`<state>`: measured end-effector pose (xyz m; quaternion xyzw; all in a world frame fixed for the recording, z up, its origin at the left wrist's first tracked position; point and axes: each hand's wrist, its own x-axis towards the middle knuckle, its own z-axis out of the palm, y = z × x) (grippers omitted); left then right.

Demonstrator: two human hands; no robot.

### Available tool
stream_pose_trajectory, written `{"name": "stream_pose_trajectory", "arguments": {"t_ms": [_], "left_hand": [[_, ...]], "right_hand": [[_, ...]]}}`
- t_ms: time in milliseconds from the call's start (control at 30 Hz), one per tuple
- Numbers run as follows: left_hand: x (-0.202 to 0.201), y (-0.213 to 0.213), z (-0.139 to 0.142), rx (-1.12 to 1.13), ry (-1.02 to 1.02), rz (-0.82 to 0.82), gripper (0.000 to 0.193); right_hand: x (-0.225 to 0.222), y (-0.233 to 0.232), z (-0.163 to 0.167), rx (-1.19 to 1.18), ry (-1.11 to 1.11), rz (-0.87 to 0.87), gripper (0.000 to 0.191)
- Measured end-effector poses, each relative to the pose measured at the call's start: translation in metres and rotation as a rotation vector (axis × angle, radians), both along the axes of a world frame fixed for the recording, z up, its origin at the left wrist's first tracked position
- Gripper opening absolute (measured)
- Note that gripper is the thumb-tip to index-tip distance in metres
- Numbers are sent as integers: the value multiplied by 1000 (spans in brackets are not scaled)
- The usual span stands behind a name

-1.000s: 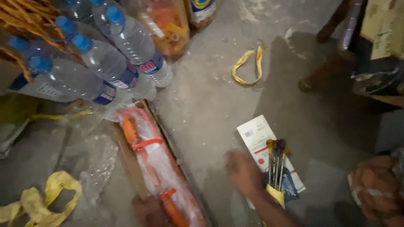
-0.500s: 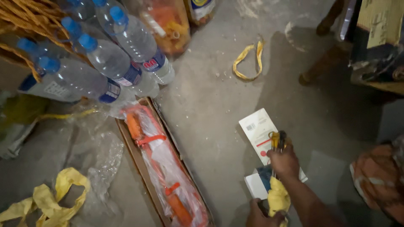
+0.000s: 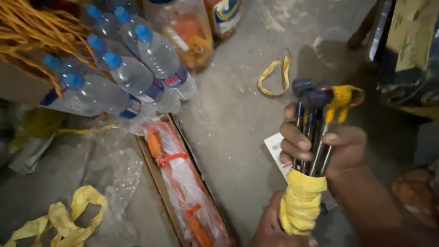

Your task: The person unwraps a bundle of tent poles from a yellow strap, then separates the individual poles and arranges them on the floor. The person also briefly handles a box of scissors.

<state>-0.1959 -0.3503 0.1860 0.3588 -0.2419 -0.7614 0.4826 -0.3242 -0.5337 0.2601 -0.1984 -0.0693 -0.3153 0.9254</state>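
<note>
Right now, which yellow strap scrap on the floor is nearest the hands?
The small looped yellow strap on bare concrete, just above the right hand and tool bundle. The crumpled yellow strap lies far off, bottom left.

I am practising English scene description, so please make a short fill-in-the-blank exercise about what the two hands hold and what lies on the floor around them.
1. Both hands grip a bundle of metal rods wrapped at its lower end in ____ cloth.
2. The clear plastic water bottles have ____ caps.
3. The long open cardboard box holds orange tools in clear ____ wrapping.
4. The right hand grips the bundle ____ the left hand.

Missing words: yellow; blue; plastic; above
</note>
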Motion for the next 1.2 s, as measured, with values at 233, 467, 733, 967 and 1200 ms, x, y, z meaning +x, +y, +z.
{"name": "stream_pose_trajectory", "arguments": {"t_ms": [233,467,733,967,1200], "left_hand": [[84,-71,32,-96,-473,285,47],[101,-121,65,-23,-243,418,40],[90,-152,68,30,-41,277,32],[103,-158,75,-108,-1113,327,64],[102,-158,68,-417,-1207,244,29]], "right_hand": [[23,-10,-3,-439,1091,-187,76],[36,43,-12,-501,1194,39,102],[49,30,-4,-363,1528,-183,71],[45,22,-22,-336,1510,-197,62],[57,14,-12,-302,1675,-144,55]]}}
